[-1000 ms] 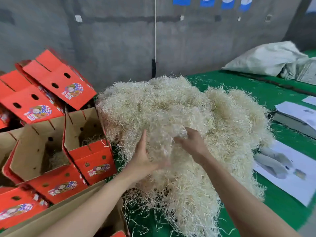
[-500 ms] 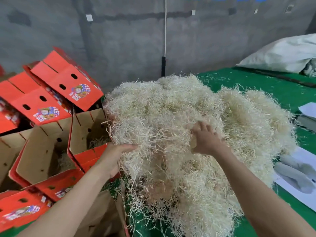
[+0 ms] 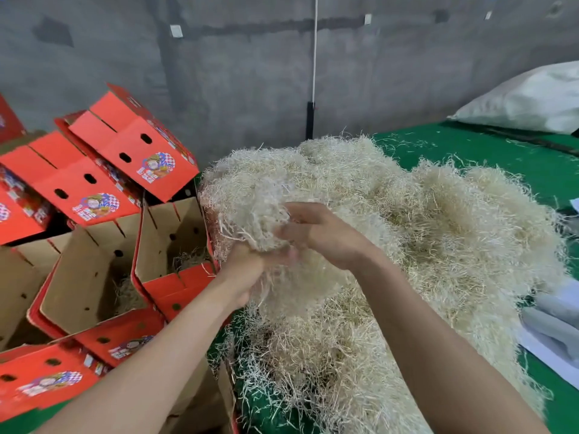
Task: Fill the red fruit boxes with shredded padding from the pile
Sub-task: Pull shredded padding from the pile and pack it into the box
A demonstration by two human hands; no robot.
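A clump of padding (image 3: pixel 250 211) is held up between both hands. It is gripped from the side by the right hand (image 3: pixel 319 236), whose fingers (image 3: pixel 293 211) are curled into the strands. It is cupped from below by the left hand (image 3: pixel 246 270). That hand's fingers are bent up into the strands, but they are blurred and largely buried, so how they lie cannot be made out exactly. Loose strands hang down past the left wrist, and the line where the clump ends and the pile (image 3: pixel 423 233) begins cannot be clearly told.

The pile is spread behind and to the right of both hands on a green table (image 3: pixel 507 158).

Just left of the left hand an open red box (image 3: pixel 178 280) is seen. A little padding lies at its bottom, partly hidden by its near wall. Further left a second open box (image 3: pixel 78 277) is seen, also with some padding inside. Beyond these, tilted closed boxes (image 3: pixel 131 148) are stacked. Below the left forearm more red boxes (image 3: pixel 47 380) are cut off by the frame edge.

Far to the right of the right hand, a white sack (image 3: pixel 526 101) and some papers (image 3: pixel 551 346) are likewise cut off.
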